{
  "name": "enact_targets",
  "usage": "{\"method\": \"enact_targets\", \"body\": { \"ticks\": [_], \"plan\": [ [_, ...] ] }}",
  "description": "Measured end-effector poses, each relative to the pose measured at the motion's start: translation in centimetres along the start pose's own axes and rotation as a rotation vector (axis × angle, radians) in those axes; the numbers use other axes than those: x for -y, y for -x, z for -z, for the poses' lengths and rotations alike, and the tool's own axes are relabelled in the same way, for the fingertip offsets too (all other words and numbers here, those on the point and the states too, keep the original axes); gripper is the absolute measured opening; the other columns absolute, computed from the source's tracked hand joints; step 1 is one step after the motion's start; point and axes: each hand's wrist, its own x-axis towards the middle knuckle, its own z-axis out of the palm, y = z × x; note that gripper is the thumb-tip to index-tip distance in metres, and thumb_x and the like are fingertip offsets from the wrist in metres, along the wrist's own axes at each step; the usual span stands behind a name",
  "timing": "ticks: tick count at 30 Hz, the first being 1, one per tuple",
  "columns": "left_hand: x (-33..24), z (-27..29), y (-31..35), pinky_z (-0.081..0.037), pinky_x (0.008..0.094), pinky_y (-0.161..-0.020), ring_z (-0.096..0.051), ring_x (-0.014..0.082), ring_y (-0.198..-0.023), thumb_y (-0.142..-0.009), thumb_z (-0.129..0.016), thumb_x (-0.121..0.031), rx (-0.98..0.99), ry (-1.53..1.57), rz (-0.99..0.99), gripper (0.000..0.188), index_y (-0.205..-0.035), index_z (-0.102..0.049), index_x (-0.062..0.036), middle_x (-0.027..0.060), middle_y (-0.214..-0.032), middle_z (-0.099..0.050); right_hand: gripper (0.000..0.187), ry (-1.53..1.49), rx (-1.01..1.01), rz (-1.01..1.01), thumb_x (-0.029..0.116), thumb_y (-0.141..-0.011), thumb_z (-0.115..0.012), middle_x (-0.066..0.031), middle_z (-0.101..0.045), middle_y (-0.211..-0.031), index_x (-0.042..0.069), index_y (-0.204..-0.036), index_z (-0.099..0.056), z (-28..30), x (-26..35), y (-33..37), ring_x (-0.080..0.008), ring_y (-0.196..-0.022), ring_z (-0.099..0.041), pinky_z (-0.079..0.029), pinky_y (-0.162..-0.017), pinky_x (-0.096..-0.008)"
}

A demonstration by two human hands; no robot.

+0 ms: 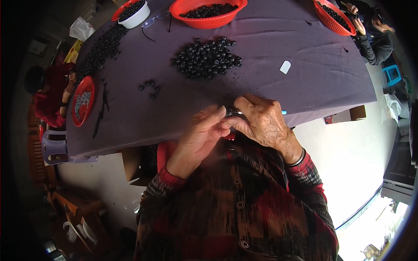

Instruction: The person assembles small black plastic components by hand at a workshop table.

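Observation:
Close together over the table's near edge, both hands work on one small piece. My left hand [202,132] is closed, pinching a small black round part [229,112] between thumb and fingertips. My right hand [266,124] is wrapped round a slim tool, whose thin bright metal tip [236,113] meets the black part. A light-blue end [284,112], seemingly of the same tool, sticks out beyond the hand; its middle is hidden by my fingers. Ahead lies a heap of black round parts [207,58], some showing hollow openings. A few loose ones [152,95] sit to the left.
Red baskets of black parts [209,22] [350,31] and a white bowl [135,19] stand farther off. At left are a red tray [89,82] and dark strips [99,119]. Glasses [150,21] and a white tag [285,67] lie on the cloth. Two people sit at the sides.

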Motion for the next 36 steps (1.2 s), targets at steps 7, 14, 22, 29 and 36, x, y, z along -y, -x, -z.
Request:
{"method": "enact_targets", "body": {
  "ticks": [7,14,22,29,36],
  "plan": [
    [0.2,0.3,0.0,-0.040,0.0231,-0.057,-0.050,0.0085,-0.066,-0.091,-0.059,-0.012,-0.047,-0.004,0.000,0.009,-0.083,-0.058,-0.0074,-0.0008,-0.073,-0.054,0.037,0.060,0.006,0.027,0.041,-0.080,-0.064,-0.0070,-0.053,-0.063,0.007,-0.074,-0.054,-0.2,0.1,0.0,-0.0266,-0.055,-0.058,-0.045,-0.046,-0.0365],
    [0.2,0.6,-0.3,-0.040,0.0226,-0.060,-0.050,0.0089,-0.067,-0.090,-0.061,-0.012,-0.113,0.032,0.013,0.011,-0.080,-0.057,-0.0068,-0.0010,-0.072,-0.052,0.034,0.054,0.033,-0.005,0.037,-0.081,-0.065,-0.0068,-0.053,-0.064,0.007,-0.073,-0.053,-1.2,-0.2,0.2,-0.0270,-0.058,-0.057,-0.045,-0.050,-0.0361],
    [-0.1,-0.1,0.0,-0.041,0.0235,-0.061,-0.052,0.0100,-0.069,-0.090,-0.061,-0.011,-0.106,0.105,0.017,0.010,-0.081,-0.057,-0.0074,-0.0001,-0.074,-0.054,0.037,0.036,-0.051,0.000,0.041,-0.079,-0.066,-0.0066,-0.053,-0.065,0.006,-0.077,-0.054,-1.3,-0.2,0.2,-0.0267,-0.058,-0.056,-0.045,-0.050,-0.0353],
    [0.2,-0.1,0.1,-0.040,0.0238,-0.060,-0.052,0.0092,-0.069,-0.090,-0.060,-0.011,-0.077,0.099,-0.011,0.010,-0.081,-0.058,-0.0084,0.0001,-0.075,-0.056,0.036,0.009,-0.038,-0.056,0.039,-0.079,-0.066,-0.0078,-0.053,-0.067,0.005,-0.079,-0.054,-1.2,0.0,0.3,-0.0282,-0.059,-0.056,-0.045,-0.050,-0.0361],
    [0.8,0.5,-0.1,-0.039,0.0238,-0.060,-0.049,0.0094,-0.070,-0.089,-0.061,-0.011,-0.146,0.025,-0.061,0.004,-0.086,-0.063,-0.0081,-0.0007,-0.077,-0.056,0.027,0.040,0.011,-0.036,0.031,-0.082,-0.066,-0.0076,-0.055,-0.068,0.007,-0.076,-0.054,-1.9,-0.2,0.4,-0.0281,-0.060,-0.058,-0.046,-0.050,-0.0370]
  ]
}}
